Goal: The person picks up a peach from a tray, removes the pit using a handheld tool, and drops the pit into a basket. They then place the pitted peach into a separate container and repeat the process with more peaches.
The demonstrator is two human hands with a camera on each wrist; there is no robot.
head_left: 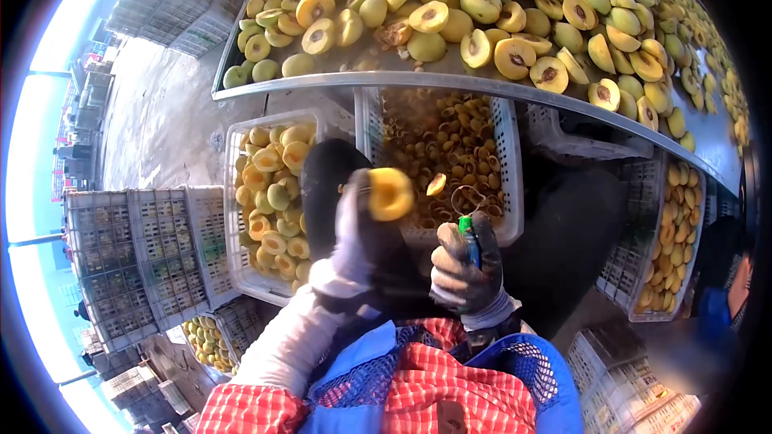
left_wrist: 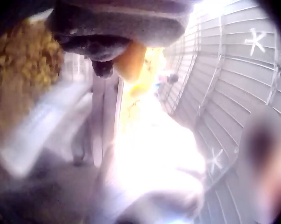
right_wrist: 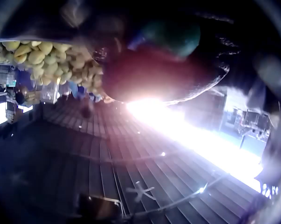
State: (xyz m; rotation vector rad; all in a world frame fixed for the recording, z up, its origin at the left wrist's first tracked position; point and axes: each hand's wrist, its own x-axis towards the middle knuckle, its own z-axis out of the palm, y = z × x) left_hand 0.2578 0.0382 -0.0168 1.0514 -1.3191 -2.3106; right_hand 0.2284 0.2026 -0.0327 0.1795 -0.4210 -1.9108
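Note:
In the head view, the gloved left hand (head_left: 347, 229) holds a hollowed yellow fruit half (head_left: 392, 194), blurred, its cut side showing. The gloved right hand (head_left: 470, 273) grips a green and blue handle (head_left: 469, 239) with a thin wire loop (head_left: 467, 199) at its end. Between the hands, a small fruit piece (head_left: 436, 185) appears in the air above a crate of brown scraps (head_left: 450, 141). The left wrist view shows dark glove fingers (left_wrist: 121, 28) against an orange fruit (left_wrist: 131, 63). Part of the green handle (right_wrist: 173, 39) shows in the right wrist view.
A metal-edged table (head_left: 386, 79) bears many halved fruits across the top. Left of the legs stands a white crate of fruit halves (head_left: 277, 201); another fruit crate (head_left: 671, 233) is at the right. Stacked crates (head_left: 133, 261) stand at far left.

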